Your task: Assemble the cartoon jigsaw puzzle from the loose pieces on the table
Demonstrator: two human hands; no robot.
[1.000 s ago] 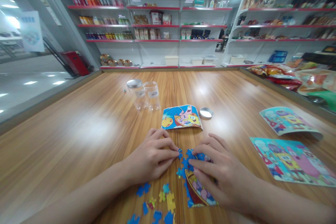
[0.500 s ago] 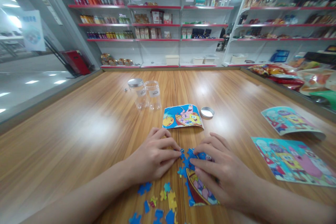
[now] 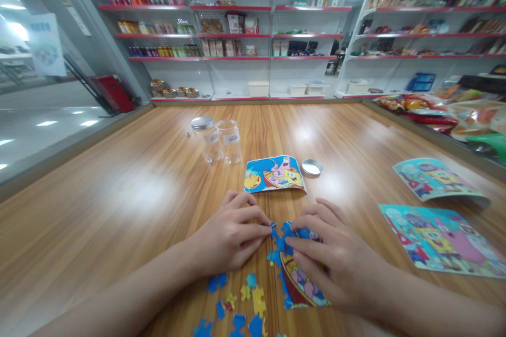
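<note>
My left hand point(image 3: 233, 239) rests on the wooden table point(image 3: 130, 195), fingers curled and pinching a small blue puzzle piece point(image 3: 272, 231) at the top left edge of a partly assembled cartoon puzzle point(image 3: 298, 287). My right hand point(image 3: 332, 263) lies on that puzzle, fingers bent and pressing its blue upper pieces down. Several loose blue and yellow pieces point(image 3: 245, 305) lie just below my left hand. A small reference picture point(image 3: 274, 174) of the same cartoon lies beyond both hands.
Two clear jars point(image 3: 217, 140), one capped, stand further back, with a loose metal lid point(image 3: 311, 167) beside the picture. A finished puzzle point(image 3: 438, 242) and another picture sheet point(image 3: 435, 180) lie at right. Snack bags point(image 3: 427, 110) sit at the far right; store shelves point(image 3: 237, 31) line the back.
Both hands stay at the puzzle's upper edge, with only slight finger shifts. The view has drifted a little.
</note>
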